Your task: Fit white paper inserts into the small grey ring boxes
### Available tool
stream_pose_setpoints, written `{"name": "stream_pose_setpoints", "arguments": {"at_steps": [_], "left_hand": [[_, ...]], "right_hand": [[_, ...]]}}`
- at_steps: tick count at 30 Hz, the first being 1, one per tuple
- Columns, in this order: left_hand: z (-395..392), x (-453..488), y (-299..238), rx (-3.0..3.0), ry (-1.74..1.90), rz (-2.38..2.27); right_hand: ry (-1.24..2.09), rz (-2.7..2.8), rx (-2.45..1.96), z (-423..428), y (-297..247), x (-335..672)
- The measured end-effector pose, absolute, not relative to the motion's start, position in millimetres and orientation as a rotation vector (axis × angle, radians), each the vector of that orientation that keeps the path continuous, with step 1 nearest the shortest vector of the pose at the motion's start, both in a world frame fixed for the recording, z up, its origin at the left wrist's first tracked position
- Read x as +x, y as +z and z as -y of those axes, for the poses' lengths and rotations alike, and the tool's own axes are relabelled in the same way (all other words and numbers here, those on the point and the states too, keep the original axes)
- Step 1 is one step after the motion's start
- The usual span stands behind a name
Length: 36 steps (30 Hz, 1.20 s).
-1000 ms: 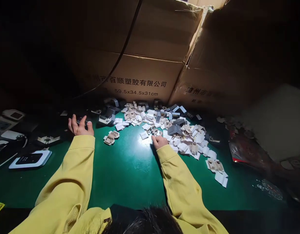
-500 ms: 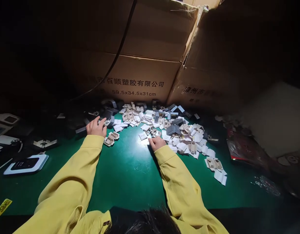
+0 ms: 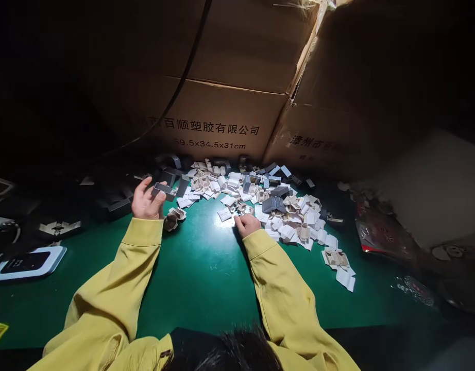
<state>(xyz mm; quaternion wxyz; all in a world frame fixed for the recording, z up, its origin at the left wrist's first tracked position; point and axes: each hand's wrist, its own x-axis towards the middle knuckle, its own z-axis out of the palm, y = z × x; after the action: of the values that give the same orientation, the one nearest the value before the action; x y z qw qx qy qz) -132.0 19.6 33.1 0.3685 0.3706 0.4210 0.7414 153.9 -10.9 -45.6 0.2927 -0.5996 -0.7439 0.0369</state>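
Note:
My left hand (image 3: pixel 145 202) is closed on a small dark grey hinged box (image 3: pixel 168 191), its lid standing open, lifted over the left side of the heap. Just below it lies a folded beige card insert (image 3: pixel 174 218) on the green table. My right hand (image 3: pixel 248 225) rests at the near edge of the heap with fingers curled in a pinch; whatever they hold, if anything, is too small to make out. By its fingertips lies a white card (image 3: pixel 224 215). Several more dark boxes (image 3: pixel 274 204) sit among white and beige paper inserts (image 3: pixel 295 221).
Large cardboard cartons (image 3: pixel 210 108) wall off the back, with a black cable (image 3: pixel 179 87) hanging in front. At left a white device with a dark screen (image 3: pixel 29 263) lies on the green table (image 3: pixel 199 288). A red plastic packet (image 3: pixel 380 229) is at right.
My left hand has come up from the dark boxes with one box in its grip, turning palm inward. My right hand has barely moved. The view has shifted slightly.

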Motion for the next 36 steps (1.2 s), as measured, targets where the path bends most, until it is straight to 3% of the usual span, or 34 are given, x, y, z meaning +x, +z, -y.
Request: {"name": "stream_pose_setpoints", "arguments": {"at_steps": [8, 11, 16, 24, 36], "left_hand": [[-12, -119, 47, 0.132, 1.618, -0.560], [-8, -138, 52, 0.174, 1.594, -0.464], [-12, -169, 44, 0.322, 1.536, -0.726], [0, -146, 33, 0.616, 1.209, -0.824], [13, -114, 19, 0.421, 1.023, -0.601]], "right_hand": [[0.078, 1.924, -1.285, 12, -46, 113], [0.192, 2.008, -1.178, 5, -44, 80], [0.333, 2.278, -1.300, -18, -27, 37], [0.128, 2.509, -1.461, -42, -12, 14], [0.014, 2.447, -1.494, -28, -36, 68]]}}
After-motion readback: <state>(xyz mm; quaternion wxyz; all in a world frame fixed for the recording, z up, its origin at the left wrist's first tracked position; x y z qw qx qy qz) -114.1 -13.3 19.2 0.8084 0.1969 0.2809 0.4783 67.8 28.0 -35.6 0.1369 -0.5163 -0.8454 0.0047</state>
